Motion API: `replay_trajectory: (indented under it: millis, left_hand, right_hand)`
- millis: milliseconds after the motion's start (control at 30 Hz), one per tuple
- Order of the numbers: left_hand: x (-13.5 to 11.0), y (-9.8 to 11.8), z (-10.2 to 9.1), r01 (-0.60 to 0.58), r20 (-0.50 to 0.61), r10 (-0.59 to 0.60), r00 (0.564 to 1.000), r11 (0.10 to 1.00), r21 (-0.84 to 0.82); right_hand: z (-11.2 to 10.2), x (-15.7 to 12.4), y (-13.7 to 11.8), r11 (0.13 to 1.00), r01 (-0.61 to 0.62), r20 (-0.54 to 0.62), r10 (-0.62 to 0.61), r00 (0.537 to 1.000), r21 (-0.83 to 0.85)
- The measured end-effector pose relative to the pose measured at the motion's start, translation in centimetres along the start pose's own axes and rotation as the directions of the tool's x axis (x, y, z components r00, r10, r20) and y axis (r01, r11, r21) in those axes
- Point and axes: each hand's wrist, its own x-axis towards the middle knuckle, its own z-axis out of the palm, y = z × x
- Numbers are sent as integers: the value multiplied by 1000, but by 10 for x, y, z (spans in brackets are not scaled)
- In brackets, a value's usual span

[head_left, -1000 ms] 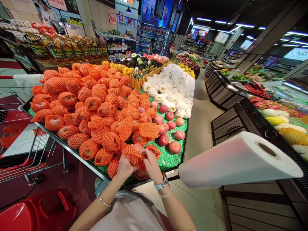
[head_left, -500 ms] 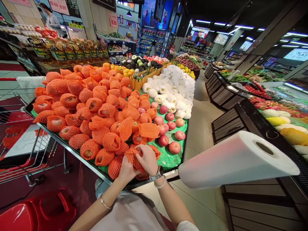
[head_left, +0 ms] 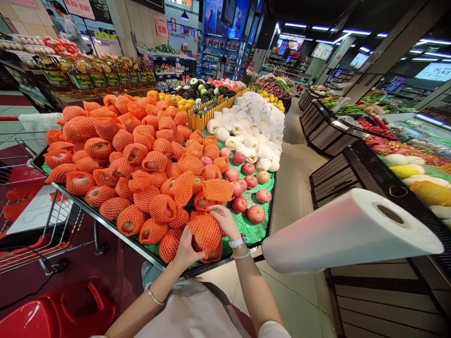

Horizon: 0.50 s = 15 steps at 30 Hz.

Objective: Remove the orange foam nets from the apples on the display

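My left hand (head_left: 186,251) is closed on the near left side of an apple in an orange foam net (head_left: 207,234), with the thumb below and the fingers against its side. Some of the fruit's skin shows at the net's opening by the thumb. At the far right edge of this netted apple is my right hand (head_left: 228,224), its fingers stretched out to the left; whether they press on the net I cannot tell. Another netted apple (head_left: 214,253) lies just under the held one. Around them spreads a heap of fruit in orange nets (head_left: 141,178).
Bare red apples (head_left: 255,214) lie on green mesh (head_left: 246,234) to the right, with white-netted fruit (head_left: 246,134) behind. A large plastic bag roll (head_left: 331,234) juts in at right. Left are a shopping cart (head_left: 45,220) and a red plastic object (head_left: 59,307).
The orange net, bunched between both hands before, now spreads round over the apple. My right hand has moved slightly up and right and its fingers have straightened.
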Motion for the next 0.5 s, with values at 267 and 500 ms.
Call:
replay_trajectory:
  millis: [267,500]
  left_hand:
    - [20,27,-10,396,-23,-517,856,682,-615]
    - [24,55,-19,495,208,-639,740,309,-812]
  right_hand:
    - [7,-46,-10,990,137,-71,-135,988,20]
    - [17,-69,-26,774,509,117,-505,855,-378]
